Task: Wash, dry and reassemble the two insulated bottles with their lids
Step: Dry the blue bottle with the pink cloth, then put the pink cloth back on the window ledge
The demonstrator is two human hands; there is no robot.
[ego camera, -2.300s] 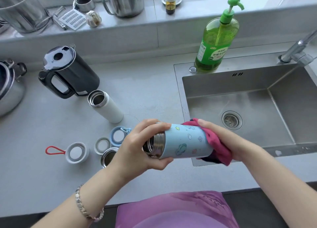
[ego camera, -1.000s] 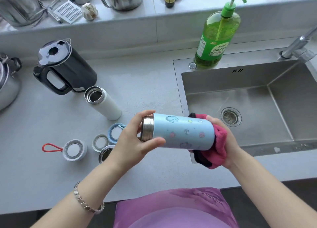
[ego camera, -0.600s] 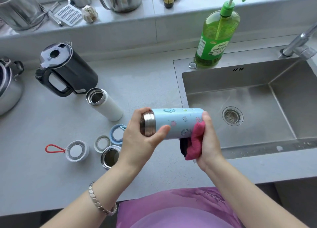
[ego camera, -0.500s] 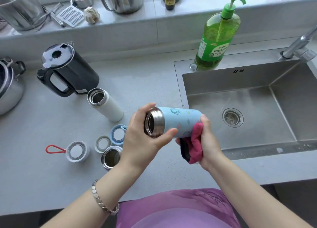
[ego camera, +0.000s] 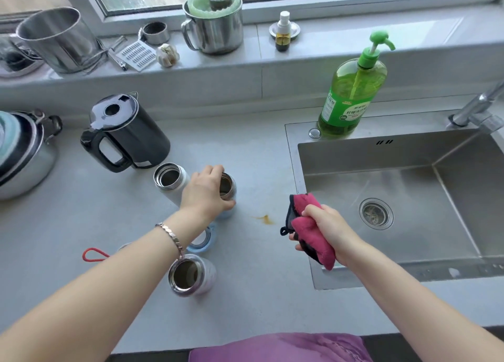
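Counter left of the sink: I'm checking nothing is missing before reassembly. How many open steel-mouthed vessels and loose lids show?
Open steel-mouthed vessels: 3 (white bottle, blue bottle, short cup)
Loose lids: 2 (blue lid, red-loop lid, partly hidden)
Total: 5

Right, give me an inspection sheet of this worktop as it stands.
Surface: grey counter, small brown spill.
Job's things: blue bottle upright beside white bottle, both open; blue lid and steel cup loose nearby.
Clutter: black kettle, soap bottle.
Hands: left hand grips blue bottle; right hand clutches pink cloth.
Cables: nothing seen.
Surroundings: steel sink, windowsill with steel mug.
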